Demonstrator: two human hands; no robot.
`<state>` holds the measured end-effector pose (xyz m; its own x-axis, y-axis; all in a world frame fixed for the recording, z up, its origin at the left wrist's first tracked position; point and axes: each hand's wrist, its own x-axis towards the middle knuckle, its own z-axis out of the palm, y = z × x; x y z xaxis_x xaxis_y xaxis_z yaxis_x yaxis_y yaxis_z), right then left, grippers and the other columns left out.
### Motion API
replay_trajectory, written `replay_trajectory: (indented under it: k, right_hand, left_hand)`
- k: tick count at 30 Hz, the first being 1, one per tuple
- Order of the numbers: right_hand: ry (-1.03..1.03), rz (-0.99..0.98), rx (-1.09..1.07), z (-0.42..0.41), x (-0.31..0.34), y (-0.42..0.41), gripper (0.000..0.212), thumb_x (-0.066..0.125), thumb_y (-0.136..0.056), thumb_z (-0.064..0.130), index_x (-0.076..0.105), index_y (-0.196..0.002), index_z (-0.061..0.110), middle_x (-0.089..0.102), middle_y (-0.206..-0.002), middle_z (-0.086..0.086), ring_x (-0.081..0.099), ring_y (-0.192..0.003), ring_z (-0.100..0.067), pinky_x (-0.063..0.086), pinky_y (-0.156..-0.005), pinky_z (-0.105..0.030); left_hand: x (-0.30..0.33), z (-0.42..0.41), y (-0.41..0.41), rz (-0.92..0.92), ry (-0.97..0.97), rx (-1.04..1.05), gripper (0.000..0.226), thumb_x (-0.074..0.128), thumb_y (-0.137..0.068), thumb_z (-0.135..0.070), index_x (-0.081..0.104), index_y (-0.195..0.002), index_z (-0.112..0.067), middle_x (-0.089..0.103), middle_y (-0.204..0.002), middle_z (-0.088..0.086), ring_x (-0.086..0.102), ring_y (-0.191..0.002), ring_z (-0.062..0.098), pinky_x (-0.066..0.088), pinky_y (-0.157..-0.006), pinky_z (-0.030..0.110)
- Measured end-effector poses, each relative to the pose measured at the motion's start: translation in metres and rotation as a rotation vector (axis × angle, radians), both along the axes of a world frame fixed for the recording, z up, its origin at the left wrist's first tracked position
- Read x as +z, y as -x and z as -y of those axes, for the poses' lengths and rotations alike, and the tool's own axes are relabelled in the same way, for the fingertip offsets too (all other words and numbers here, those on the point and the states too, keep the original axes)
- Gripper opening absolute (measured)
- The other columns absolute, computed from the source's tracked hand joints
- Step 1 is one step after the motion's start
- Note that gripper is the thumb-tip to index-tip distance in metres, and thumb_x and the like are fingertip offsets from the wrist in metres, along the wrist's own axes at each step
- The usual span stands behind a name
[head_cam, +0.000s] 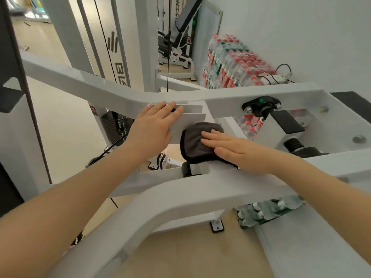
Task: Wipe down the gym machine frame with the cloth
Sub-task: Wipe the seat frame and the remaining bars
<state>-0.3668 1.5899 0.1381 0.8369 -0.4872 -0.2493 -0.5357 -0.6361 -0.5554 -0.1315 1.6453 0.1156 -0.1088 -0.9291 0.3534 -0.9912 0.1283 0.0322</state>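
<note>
Cloth (pixel 197 142): dark grey, black edging, folded into a pad, lying on the white gym machine frame (pixel 112 88) where the two angled arms meet, draped over the edge of a flat white plate (pixel 190 119). Right hand (pixel 239 150) flat on top of it, fingers straight and together, pressing the cloth onto the frame; thin yellow ring (pixel 228 139) on one finger. Left hand (pixel 154 125) just beside the cloth, left of it, palm down with fingers extended, resting on the plate and the frame arm above it; not touching the cloth.

Frame details: black bracket with a green dot (pixel 261 106) bolted to the right of the plate, black rubber-ended pad (pixel 287 122) below it. Black cable (pixel 168 57) runs vertically behind the frame. Weight stack (pixel 114 127) visible under the left arm.

Background: shrink-wrapped packs of red-capped water bottles (pixel 230 65) stacked against the white wall, white power strip (pixel 278 78) lying on top of them. Beige floor (pixel 180 255) below.
</note>
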Motion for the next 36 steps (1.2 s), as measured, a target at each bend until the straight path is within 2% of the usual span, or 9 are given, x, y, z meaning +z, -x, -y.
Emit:
replay_trajectory:
  k: [4, 6, 9, 12, 16, 24, 29, 32, 36]
  right_hand:
    - [-0.153, 0.226, -0.199, -0.016, 0.011, 0.006, 0.038, 0.026, -0.096, 0.042, 0.059, -0.112, 0.035, 0.052, -0.123, 0.027, 0.038, -0.122, 0.013, 0.021, -0.103, -0.005]
    - [-0.01, 0.329, -0.423, -0.015, 0.01, -0.008, 0.028, 0.042, -0.097, 0.03, 0.07, -0.094, 0.023, 0.064, -0.1, 0.013, 0.056, -0.098, 0.0, 0.036, -0.092, -0.018]
    - [0.421, 0.196, -0.52, -0.02, -0.001, -0.035, 0.024, 0.06, -0.089, 0.025, 0.057, -0.108, 0.01, 0.051, -0.111, -0.003, 0.048, -0.104, -0.016, 0.032, -0.087, -0.018]
    - [0.321, -0.01, -0.639, -0.029, -0.008, -0.039, 0.061, 0.054, -0.09, 0.042, 0.036, -0.133, 0.003, 0.04, -0.136, -0.015, 0.042, -0.121, -0.028, 0.033, -0.099, -0.031]
    - [0.302, -0.176, -0.52, -0.042, -0.005, -0.024, 0.068, 0.04, -0.096, 0.044, 0.016, -0.145, 0.004, 0.053, -0.128, -0.018, 0.053, -0.11, -0.032, 0.041, -0.086, -0.035]
    - [0.418, 0.038, -0.398, -0.068, -0.004, 0.007, 0.038, 0.038, -0.099, 0.015, 0.039, -0.136, 0.021, 0.05, -0.137, -0.006, 0.05, -0.117, -0.027, 0.039, -0.092, -0.032]
    - [0.203, 0.345, -0.251, -0.081, 0.02, 0.025, 0.034, 0.038, -0.094, -0.002, 0.053, -0.102, 0.028, 0.054, -0.124, 0.019, 0.05, -0.117, -0.003, 0.037, -0.095, -0.013]
    - [0.086, 0.244, -0.194, -0.095, 0.023, 0.037, 0.033, 0.043, -0.093, 0.002, 0.058, -0.092, 0.031, 0.055, -0.122, 0.023, 0.044, -0.116, 0.011, 0.028, -0.091, 0.001]
    - [0.416, 0.297, -0.475, -0.102, -0.008, 0.013, 0.02, 0.04, -0.097, 0.027, 0.055, -0.105, 0.015, 0.053, -0.116, 0.0, 0.047, -0.107, -0.013, 0.033, -0.09, -0.022]
  left_hand:
    - [0.002, 0.0, 0.002, 0.048, -0.037, 0.031, 0.062, 0.046, -0.089, -0.016, 0.022, -0.146, -0.02, 0.023, -0.153, 0.003, 0.018, -0.14, 0.024, 0.007, -0.113, 0.039]
    - [0.003, 0.001, 0.004, 0.057, -0.068, 0.041, 0.064, 0.046, -0.09, -0.017, 0.017, -0.147, -0.021, 0.02, -0.154, 0.003, 0.014, -0.141, 0.025, 0.006, -0.114, 0.041]
    - [0.006, 0.002, 0.0, 0.044, -0.128, 0.031, 0.063, 0.043, -0.093, -0.02, 0.011, -0.148, -0.023, 0.012, -0.155, 0.001, 0.009, -0.142, 0.023, 0.003, -0.114, 0.039]
    - [0.01, 0.0, 0.0, -0.037, -0.169, 0.018, 0.062, 0.042, -0.094, -0.02, 0.012, -0.148, -0.022, 0.011, -0.156, 0.0, 0.005, -0.143, 0.02, 0.0, -0.115, 0.038]
    - [0.012, -0.014, 0.012, -0.185, -0.146, -0.041, 0.06, 0.044, -0.093, -0.017, 0.019, -0.147, -0.018, 0.014, -0.155, 0.0, 0.004, -0.143, 0.017, -0.004, -0.114, 0.034]
    - [0.019, -0.038, 0.03, -0.377, -0.291, -0.234, 0.046, 0.042, -0.097, -0.02, 0.034, -0.141, -0.023, 0.029, -0.149, -0.009, 0.027, -0.136, 0.009, 0.013, -0.101, 0.012]
    - [0.032, -0.059, 0.041, -0.615, -0.452, -0.284, 0.026, 0.042, -0.096, -0.027, 0.055, -0.117, -0.036, 0.06, -0.101, -0.027, 0.059, -0.1, 0.002, 0.043, -0.088, 0.021]
    - [0.031, -0.067, 0.043, -0.549, -0.469, -0.298, 0.017, 0.045, -0.093, -0.033, 0.057, -0.102, -0.042, 0.061, -0.09, -0.023, 0.058, -0.087, -0.006, 0.043, -0.075, 0.016]
    - [0.02, -0.082, 0.05, -0.385, -0.458, -0.273, 0.04, 0.06, -0.074, -0.052, 0.06, -0.108, -0.03, 0.058, -0.094, -0.018, 0.056, -0.086, 0.003, 0.045, -0.079, 0.023]
